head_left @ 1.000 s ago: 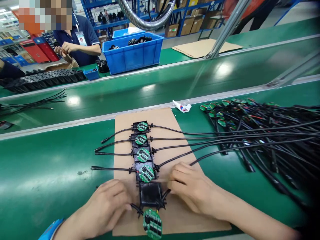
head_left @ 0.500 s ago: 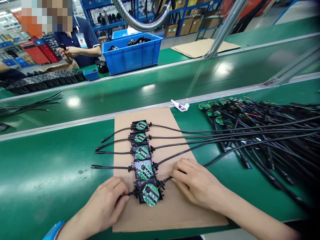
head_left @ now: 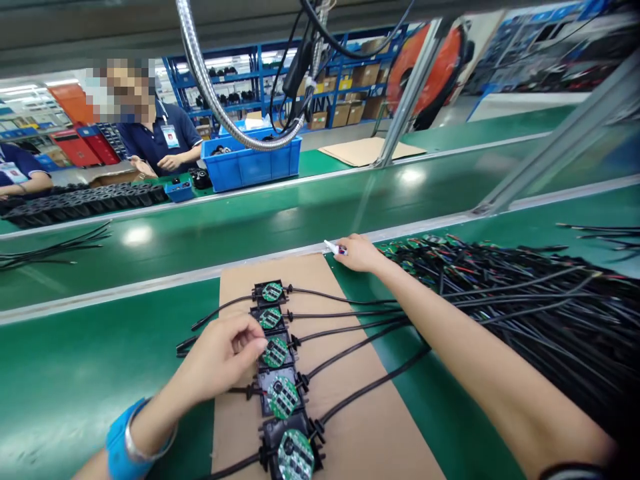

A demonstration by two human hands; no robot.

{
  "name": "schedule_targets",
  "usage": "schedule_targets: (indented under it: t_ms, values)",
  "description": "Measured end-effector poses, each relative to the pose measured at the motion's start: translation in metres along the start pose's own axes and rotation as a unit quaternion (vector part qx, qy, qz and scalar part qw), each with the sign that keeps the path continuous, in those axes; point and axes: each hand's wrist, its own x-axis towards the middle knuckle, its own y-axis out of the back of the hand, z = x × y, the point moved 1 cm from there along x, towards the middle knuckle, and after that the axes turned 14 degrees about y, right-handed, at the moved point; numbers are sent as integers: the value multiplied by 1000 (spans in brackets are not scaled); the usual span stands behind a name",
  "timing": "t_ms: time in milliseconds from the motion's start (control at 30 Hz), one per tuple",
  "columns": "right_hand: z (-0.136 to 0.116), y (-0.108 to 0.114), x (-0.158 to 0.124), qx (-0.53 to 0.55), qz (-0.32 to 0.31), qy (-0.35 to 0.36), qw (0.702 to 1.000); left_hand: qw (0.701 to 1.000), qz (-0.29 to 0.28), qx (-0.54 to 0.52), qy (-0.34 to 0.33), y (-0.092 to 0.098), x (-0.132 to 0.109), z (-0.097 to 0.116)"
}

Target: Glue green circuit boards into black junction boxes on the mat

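A row of several black plastic housings (head_left: 269, 432), each topped by a round green circuit board (head_left: 283, 398), lies on a cardboard sheet (head_left: 370, 427). Black cables (head_left: 350, 393) run out from both sides of them. My left hand (head_left: 227, 353) hovers at the left edge of the third board, thumb and fingertips closed together; whether anything is pinched there is hidden. Beyond the sheet's far right corner, my right hand (head_left: 361, 255) has its fingers closed around a small white squeeze tube (head_left: 334, 249), whose pointed nozzle sticks out to the left.
A large heap of black cables with boards (head_left: 500, 300) covers the bench on the right. Across the metal-edged green belt (head_left: 240, 230) stand a blue bin (head_left: 253, 163), rows of black parts (head_left: 90, 200) and two co-workers. A flexible metal conduit (head_left: 210, 100) hangs overhead.
My right hand has left the nearest cable and reached forward to the white tube. My left hand has let go of the nearest left cable and moved up beside the third board. The view has tilted up.
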Motion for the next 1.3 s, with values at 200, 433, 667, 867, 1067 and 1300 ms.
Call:
schedule_targets:
  t_ms: [200,433,667,867,1067,1300]
  values:
    - [-52,-18,-5,146,-10,-91,985,992,6,-124,35,-16,40,6]
    - [-174,-40,-14,427,22,-99,898,954,0,-298,42,-27,56,13]
    - [-179,-40,-21,413,-24,-68,908,943,59,-323,53,-21,48,0]
    - [-179,-36,-17,324,-82,-33,942,923,-13,-385,20,-21,51,-1]
    - [-175,-34,-19,320,-31,-5,947,903,14,-429,33,-21,52,2]
    - [-183,-30,-16,259,10,138,956,884,-1,-466,44,-21,50,2]
